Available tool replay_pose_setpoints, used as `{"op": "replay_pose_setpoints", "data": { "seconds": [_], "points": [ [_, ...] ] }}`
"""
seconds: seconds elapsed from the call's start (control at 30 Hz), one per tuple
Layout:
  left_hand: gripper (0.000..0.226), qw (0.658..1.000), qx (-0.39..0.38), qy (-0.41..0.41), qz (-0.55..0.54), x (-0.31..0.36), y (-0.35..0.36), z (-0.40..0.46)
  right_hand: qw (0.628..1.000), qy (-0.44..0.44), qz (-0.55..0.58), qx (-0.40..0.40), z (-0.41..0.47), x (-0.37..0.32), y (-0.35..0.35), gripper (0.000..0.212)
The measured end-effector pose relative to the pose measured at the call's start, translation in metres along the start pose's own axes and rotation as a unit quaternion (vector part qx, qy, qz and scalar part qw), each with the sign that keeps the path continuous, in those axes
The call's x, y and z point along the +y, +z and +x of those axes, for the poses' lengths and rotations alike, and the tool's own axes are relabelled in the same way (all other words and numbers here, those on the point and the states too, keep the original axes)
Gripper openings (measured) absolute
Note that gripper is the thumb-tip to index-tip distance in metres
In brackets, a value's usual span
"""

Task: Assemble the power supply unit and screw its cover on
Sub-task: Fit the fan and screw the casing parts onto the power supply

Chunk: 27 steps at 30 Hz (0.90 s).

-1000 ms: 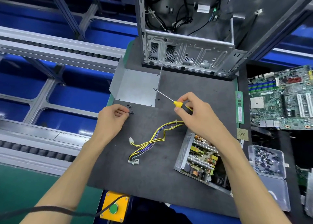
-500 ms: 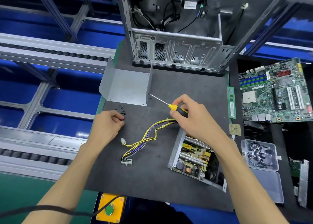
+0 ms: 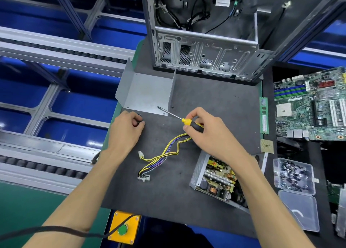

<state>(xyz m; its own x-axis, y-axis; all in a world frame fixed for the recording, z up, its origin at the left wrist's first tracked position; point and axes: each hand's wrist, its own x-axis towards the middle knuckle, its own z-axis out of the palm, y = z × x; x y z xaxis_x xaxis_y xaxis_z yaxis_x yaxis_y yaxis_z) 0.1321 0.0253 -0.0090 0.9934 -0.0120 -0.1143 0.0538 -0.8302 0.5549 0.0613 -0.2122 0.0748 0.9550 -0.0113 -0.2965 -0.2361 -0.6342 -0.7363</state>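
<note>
Power supply unit (image 3: 215, 180): lying open near the mat's front right corner, circuit board showing, the person's right forearm crossing above it.
Cover (image 3: 148, 93): sitting apart from the unit at the back left of the mat (image 3: 168, 197), a bent grey metal sheet with upturned sides, resting just in front of the computer case (image 3: 204, 58).
Wire harness (image 3: 161, 154): trailing in yellow, black and purple from the unit toward the mat's centre, ending in two white connectors.
Right hand (image 3: 207, 133): gripping a screwdriver (image 3: 179, 118) by its black-and-yellow handle, fingers curling round it, the tip pointing left and reaching the cover's front edge.
Left hand (image 3: 127, 129): curling its fingers by the mat's left edge over small dark screws (image 3: 140, 114); whether a screw is actually being pinched cannot be told.
Computer case: standing open at the mat's back edge, cables hanging inside.
Motherboard (image 3: 310, 103): lying off the mat's right edge, with a green memory stick (image 3: 263, 120) along that edge.
Screw box (image 3: 293, 173): sitting open to the right of the unit, its clear lid folding toward the front.
Yellow button box (image 3: 124, 227): showing a green button below the mat's front edge.
</note>
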Motion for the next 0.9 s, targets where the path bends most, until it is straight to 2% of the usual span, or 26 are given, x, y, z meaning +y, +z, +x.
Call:
{"op": "replay_pose_setpoints", "data": {
  "seconds": [0.17, 0.5, 0.7, 0.9],
  "points": [
    [0.014, 0.999, 0.018, 0.0, 0.029, 0.0, 0.005, -0.002, 1.0, 0.002, 0.002, 0.006, -0.002, 0.001, -0.002, 0.009],
    [0.011, 0.993, 0.034, 0.064, 0.094, -0.003, 0.005, -0.009, 1.0, -0.006, -0.004, 0.004, -0.009, -0.001, 0.003, 0.009],
    [0.005, 0.997, 0.029, 0.054, 0.056, -0.006, 0.006, -0.011, 1.0, -0.009, -0.008, 0.007, -0.016, 0.001, 0.0, 0.009],
    [0.013, 0.994, 0.022, 0.104, 0.037, -0.006, 0.009, -0.012, 1.0, -0.01, -0.008, 0.013, -0.022, 0.003, 0.0, 0.009]
  ]
}}
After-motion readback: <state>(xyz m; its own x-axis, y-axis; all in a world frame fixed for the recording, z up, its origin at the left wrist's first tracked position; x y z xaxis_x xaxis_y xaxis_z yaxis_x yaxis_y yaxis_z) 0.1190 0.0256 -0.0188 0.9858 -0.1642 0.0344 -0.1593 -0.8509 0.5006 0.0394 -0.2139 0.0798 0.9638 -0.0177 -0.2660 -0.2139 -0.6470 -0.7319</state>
